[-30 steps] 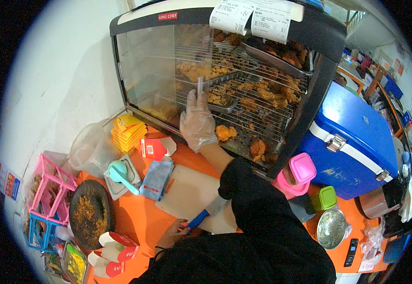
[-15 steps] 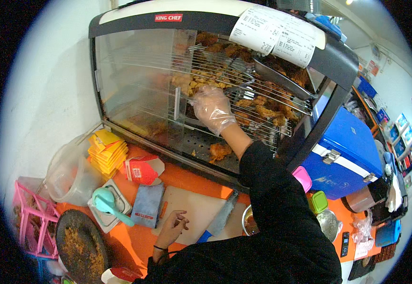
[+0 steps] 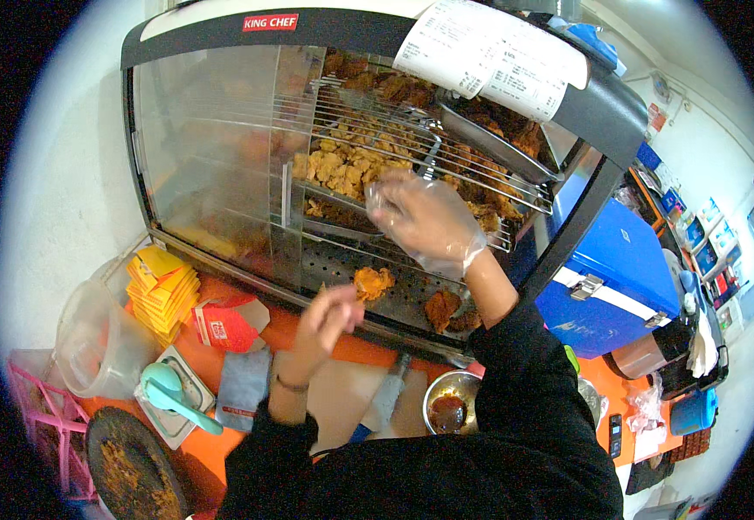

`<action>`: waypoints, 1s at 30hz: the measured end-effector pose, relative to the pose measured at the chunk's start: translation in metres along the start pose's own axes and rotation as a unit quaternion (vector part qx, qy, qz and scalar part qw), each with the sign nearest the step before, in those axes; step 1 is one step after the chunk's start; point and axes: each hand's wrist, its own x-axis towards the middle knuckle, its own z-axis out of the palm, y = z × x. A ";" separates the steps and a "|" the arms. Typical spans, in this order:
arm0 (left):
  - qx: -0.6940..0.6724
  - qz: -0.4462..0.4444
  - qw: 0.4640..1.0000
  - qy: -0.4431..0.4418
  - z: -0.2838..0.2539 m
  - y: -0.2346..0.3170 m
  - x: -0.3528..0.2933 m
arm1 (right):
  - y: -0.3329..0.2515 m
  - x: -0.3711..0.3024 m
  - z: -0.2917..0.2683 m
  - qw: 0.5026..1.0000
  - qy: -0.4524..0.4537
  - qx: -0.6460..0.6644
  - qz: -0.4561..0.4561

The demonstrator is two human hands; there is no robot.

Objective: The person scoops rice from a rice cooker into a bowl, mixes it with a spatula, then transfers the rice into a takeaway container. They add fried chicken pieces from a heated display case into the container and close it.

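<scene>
The right hand (image 3: 429,217), in a clear plastic glove, reaches into the open side of a glass-fronted food cabinet (image 3: 195,39). Its fingertips are at the edge of a heap of fried pieces (image 3: 342,169) on the cabinet's middle rack; whether they grip any of it cannot be told. The left hand (image 3: 329,322), bare and blurred, is raised just outside the cabinet with its fingers loosely bent and parted. The two hands are apart.

Near the left hand, an orange fried chunk (image 3: 373,282) lies on the cabinet floor. Below the hands, a knife (image 3: 387,399) rests on a pale cutting board (image 3: 329,403), with a metal bowl (image 3: 436,386) of brown sauce beside it. To the left are a grey-blue cloth (image 3: 244,388), a red box (image 3: 225,322), a teal scoop (image 3: 163,381) on a metal container, a stack of yellow packets (image 3: 163,290), a clear tub (image 3: 104,334) and a dark round stone dish (image 3: 134,464). A blue cooler (image 3: 607,277) stands right of the cabinet, and paper slips (image 3: 490,61) hang over its top edge.
</scene>
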 end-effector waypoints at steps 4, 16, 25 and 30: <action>-0.109 0.043 0.989 0.085 0.014 0.034 0.080 | -0.009 0.031 -0.008 0.986 -0.099 -0.041 0.126; -0.184 0.038 0.976 0.112 0.019 0.027 0.122 | 0.009 0.070 0.012 0.944 -0.260 -0.103 0.174; -0.231 0.065 0.962 0.130 0.029 0.021 0.124 | 0.001 0.072 0.015 0.948 -0.232 -0.064 0.209; -0.229 0.069 0.963 0.121 0.035 0.023 0.126 | 0.006 0.073 0.011 0.942 -0.266 -0.072 0.190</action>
